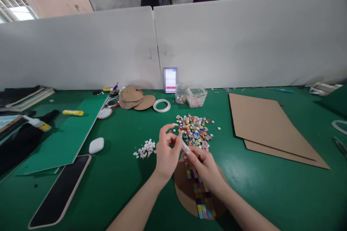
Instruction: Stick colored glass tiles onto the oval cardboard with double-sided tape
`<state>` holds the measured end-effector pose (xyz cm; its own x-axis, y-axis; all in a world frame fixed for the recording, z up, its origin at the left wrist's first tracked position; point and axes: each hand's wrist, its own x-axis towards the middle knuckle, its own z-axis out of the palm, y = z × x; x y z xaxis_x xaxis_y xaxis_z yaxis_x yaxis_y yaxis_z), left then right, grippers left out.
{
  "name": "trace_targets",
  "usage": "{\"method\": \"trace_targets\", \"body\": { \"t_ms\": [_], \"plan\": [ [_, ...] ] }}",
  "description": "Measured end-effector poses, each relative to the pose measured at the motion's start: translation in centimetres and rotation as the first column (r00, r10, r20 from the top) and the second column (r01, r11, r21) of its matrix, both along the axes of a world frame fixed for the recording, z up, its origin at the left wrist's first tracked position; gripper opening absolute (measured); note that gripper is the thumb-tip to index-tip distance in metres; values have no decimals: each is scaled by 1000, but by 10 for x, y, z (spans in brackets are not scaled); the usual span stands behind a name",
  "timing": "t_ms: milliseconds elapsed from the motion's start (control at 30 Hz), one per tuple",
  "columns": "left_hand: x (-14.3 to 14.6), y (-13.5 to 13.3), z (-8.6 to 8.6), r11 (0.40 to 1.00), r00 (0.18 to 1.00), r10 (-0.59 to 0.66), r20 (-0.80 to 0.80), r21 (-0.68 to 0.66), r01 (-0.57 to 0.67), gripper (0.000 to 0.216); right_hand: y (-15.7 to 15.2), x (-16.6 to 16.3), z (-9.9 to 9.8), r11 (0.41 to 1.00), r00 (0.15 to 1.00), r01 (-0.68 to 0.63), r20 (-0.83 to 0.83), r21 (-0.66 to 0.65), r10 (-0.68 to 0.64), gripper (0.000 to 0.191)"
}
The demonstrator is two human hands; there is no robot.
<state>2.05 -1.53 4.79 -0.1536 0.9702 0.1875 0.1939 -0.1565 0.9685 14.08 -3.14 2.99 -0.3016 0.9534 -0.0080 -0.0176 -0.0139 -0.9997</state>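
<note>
My left hand (166, 151) and my right hand (202, 164) meet above a brown cardboard disc (184, 191) that carries a strip of coloured mosaic tiles (200, 196). The right hand pinches a thin white tool (185, 147), likely tweezers, whose tip reaches the left fingertips. The left fingers are pinched together at that tip; what they hold is too small to make out. A pile of loose coloured tiles (195, 131) lies just beyond the hands. A small heap of white pieces (145, 149) sits left of my left hand.
Two clear containers (196, 95) and a white tape ring (161, 105) stand behind the pile, with cardboard cut-outs (134, 98) to their left. Cardboard sheets (267, 126) lie right. A phone (59, 191), white case (96, 145) and green mat (67, 133) lie left. Two people stand beyond the partition (217, 39).
</note>
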Motion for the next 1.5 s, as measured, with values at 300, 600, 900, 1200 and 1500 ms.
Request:
{"method": "trace_targets", "body": {
  "t_ms": [300,600,900,1200,1500],
  "plan": [
    [5,-2,0,994,988,107,110,-32,-104,29,0,-1,1,996,994,-84,-76,-20,82,33],
    [5,1,2,994,982,105,157,-56,-98,32,0,1,3,997,996,-72,-55,-2,72,36],
    [5,2,7,997,960,51,276,-64,-35,36,0,2,3,998,994,-51,-95,27,53,34],
    [4,3,7,997,946,61,317,-61,-44,34,0,2,3,998,992,-58,-108,30,61,33],
    [5,4,6,998,917,-2,400,-61,28,30,3,5,-3,996,984,-83,-158,38,88,31]
  ]
}}
